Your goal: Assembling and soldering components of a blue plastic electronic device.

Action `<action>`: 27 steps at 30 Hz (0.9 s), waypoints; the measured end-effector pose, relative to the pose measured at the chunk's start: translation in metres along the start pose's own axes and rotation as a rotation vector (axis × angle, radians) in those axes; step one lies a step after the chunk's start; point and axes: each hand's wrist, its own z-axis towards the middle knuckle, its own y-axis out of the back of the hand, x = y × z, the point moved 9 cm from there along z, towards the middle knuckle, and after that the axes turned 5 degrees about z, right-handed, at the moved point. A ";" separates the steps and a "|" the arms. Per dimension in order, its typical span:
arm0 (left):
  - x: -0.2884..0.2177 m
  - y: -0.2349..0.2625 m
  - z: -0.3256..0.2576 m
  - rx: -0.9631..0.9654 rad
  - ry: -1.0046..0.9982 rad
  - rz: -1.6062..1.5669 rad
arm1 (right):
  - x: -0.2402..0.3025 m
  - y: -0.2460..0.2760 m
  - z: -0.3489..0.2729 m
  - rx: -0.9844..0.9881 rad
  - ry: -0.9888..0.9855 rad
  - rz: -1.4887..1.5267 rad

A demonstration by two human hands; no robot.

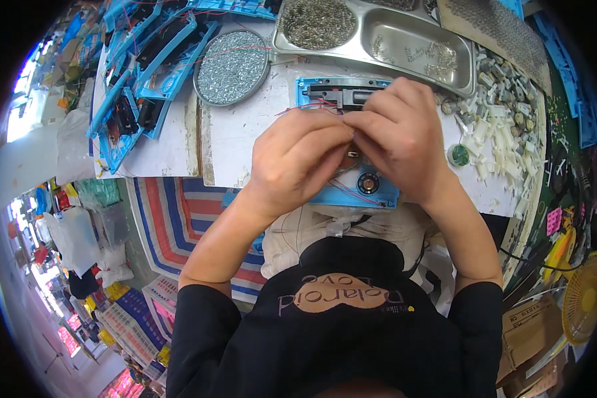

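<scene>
Over a blue plastic housing (371,200), my left hand (295,156) and my right hand (401,136) come together, fingertips pinched and meeting. What they pinch is small and hidden by the fingers. Thin red wires (318,105) run from the housing close to my left fingers. A black slotted mechanism (322,93) fills the far part of the housing. Nearer my body, a round black part with a pale centre (368,183) sits in it, just below my right hand. The middle of the housing is mostly covered by my hands.
A round dish of small silvery parts (233,67) stands at the far left, beside stacked blue housings (149,73). Behind is a metal tray (411,50) with screws and small clear pieces. Loose white and grey parts (501,126) and a green roll (458,155) lie at right.
</scene>
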 end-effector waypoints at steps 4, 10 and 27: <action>0.027 0.007 -0.010 -0.006 0.235 -0.033 | -0.011 0.014 -0.012 -0.093 -0.118 0.031; 0.020 -0.019 0.000 0.036 0.167 -0.080 | -0.027 0.022 -0.034 -0.229 -0.374 0.229; 0.009 -0.037 0.017 0.088 0.021 -0.039 | -0.036 0.028 -0.039 -0.179 -0.455 0.239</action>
